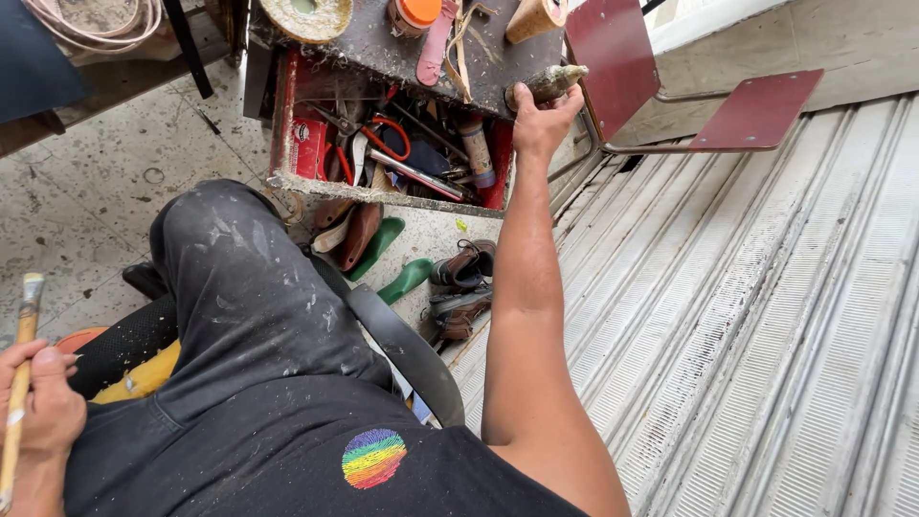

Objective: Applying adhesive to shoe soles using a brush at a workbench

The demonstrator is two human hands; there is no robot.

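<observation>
Right hand (542, 123), fingers closed around a grimy bottle (548, 84) at the table (383, 48) edge; left hand (38, 407) fingers grip a brush (21, 369).

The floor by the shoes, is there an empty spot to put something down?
Yes: bare speckled floor lies left of the red tool drawer, and the ribbed metal shutter right of the brown shoes is bare. Crowded: the drawer, the benchtop, and the floor under it with the green shoe forms.
</observation>
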